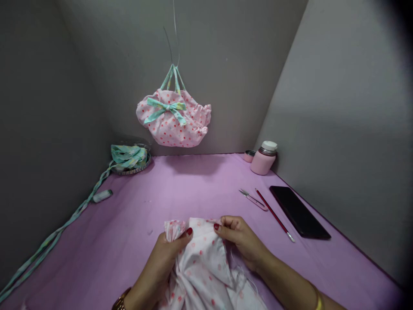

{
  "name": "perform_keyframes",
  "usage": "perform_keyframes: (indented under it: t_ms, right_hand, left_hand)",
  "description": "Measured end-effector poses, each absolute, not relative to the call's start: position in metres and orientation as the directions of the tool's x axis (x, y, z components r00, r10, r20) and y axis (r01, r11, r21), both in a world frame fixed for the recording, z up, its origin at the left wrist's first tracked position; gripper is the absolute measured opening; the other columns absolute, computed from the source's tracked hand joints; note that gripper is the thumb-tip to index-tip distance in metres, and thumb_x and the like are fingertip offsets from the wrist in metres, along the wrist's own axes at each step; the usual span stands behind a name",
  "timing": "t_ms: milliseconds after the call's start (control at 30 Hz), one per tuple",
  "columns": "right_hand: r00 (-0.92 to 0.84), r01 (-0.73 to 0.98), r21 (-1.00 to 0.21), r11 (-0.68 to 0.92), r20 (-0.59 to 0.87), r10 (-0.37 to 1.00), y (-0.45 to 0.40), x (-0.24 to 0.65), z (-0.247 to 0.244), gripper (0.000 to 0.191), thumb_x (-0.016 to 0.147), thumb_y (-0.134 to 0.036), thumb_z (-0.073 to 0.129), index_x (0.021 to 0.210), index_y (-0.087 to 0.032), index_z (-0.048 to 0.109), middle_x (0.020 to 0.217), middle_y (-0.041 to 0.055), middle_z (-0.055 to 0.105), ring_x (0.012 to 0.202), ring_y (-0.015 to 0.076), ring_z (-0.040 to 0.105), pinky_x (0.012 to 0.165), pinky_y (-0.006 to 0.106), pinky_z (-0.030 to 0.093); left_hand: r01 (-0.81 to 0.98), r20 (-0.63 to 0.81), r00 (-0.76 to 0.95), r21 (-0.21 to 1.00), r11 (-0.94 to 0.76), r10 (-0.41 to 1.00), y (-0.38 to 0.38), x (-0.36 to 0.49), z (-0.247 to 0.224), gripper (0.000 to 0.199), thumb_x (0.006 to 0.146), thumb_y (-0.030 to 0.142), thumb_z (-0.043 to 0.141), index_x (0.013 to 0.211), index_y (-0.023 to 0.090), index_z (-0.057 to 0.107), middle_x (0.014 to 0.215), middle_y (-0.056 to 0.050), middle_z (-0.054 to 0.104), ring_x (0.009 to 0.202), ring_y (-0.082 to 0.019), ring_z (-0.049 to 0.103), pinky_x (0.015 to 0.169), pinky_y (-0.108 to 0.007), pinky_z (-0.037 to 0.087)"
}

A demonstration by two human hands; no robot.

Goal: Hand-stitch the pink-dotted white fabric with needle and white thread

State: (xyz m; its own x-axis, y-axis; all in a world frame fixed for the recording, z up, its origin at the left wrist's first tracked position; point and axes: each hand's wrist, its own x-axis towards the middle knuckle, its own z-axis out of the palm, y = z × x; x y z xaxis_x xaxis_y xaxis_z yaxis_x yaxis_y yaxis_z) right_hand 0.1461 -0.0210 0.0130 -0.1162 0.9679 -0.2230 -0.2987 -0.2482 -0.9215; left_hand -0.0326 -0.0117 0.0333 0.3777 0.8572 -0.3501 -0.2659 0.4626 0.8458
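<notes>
The left hand (164, 254) and right hand (241, 239) are closed in pinches on the cloth (201, 258), seemingly so its edge is held flat, with snips (249, 196) laid beyond it, rightward.

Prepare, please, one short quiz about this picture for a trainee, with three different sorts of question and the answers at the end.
1. What do the left hand and the right hand hold?
a) a blue plastic ruler
b) thin white cloth with reddish-pink dots
c) a brown leather strap

2. True or false: the long, slim red pencil lies between the small pink-handled metal snips and the flat black rectangular phone.

3. Fill in: the fabric bow on the hanging pink dotted cloth piece is mainly ____ in colour.

Key: 1. b; 2. true; 3. mint green
</notes>
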Motion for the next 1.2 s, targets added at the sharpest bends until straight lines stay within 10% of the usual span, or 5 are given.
perform_keyframes:
  t_ms: [1200]
  right_hand:
    - [-0.327,-0.018,-0.963,-0.268,-0.247,0.912,-0.017,0.169,0.016,0.039,0.064,-0.040,0.072,0.055,-0.014,0.044,0.050,-0.0068,0.036,0.047,0.0049,0.028,0.047,0.020,0.018]
  left_hand:
    - [-0.361,-0.420,0.517,0.684,0.634,0.746,-0.015,-0.041,0.032,0.029,0.078,0.034,0.062,0.095,0.011,0.067,0.076,-0.013,0.072,0.075,-0.024,0.067,0.077,-0.035,0.050]
